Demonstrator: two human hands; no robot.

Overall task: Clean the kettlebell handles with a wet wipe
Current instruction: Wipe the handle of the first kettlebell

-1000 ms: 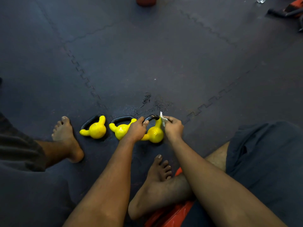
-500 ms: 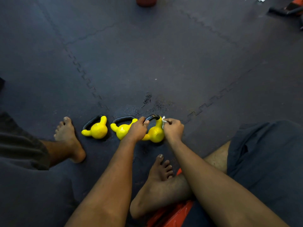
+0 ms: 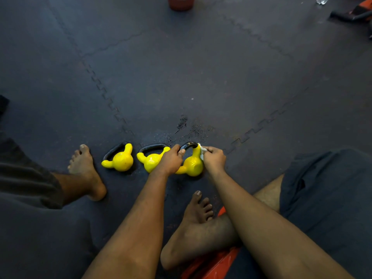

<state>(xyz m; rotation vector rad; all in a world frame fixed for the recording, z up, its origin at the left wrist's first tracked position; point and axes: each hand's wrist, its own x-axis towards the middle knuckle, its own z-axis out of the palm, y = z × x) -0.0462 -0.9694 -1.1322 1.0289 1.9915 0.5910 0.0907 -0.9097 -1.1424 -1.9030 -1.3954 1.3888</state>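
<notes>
yellow rightmost kettlebell point(image 3: 191, 165) on the mat point(image 3: 201, 77): your left hand point(image 3: 171, 161) grips its handle point(image 3: 188, 146), your right hand point(image 3: 214, 160) pinches the wipe point(image 3: 202, 153) against the handle's right end (mid-wipe, i judge); next, rub along it.

a gym or workout room. dark interlocking floor mats point(image 3: 201, 67) with jigsaw seams spread out on every side of a row of three yellow kettlebells point(image 3: 150, 161). well beyond the kettlebells and off to the right lies black-and-orange exercise gear point(image 3: 356, 14); straight beyond them stands a reddish round object point(image 3: 180, 3). nearer than the kettlebells lies an orange pad point(image 3: 213, 264).
</notes>
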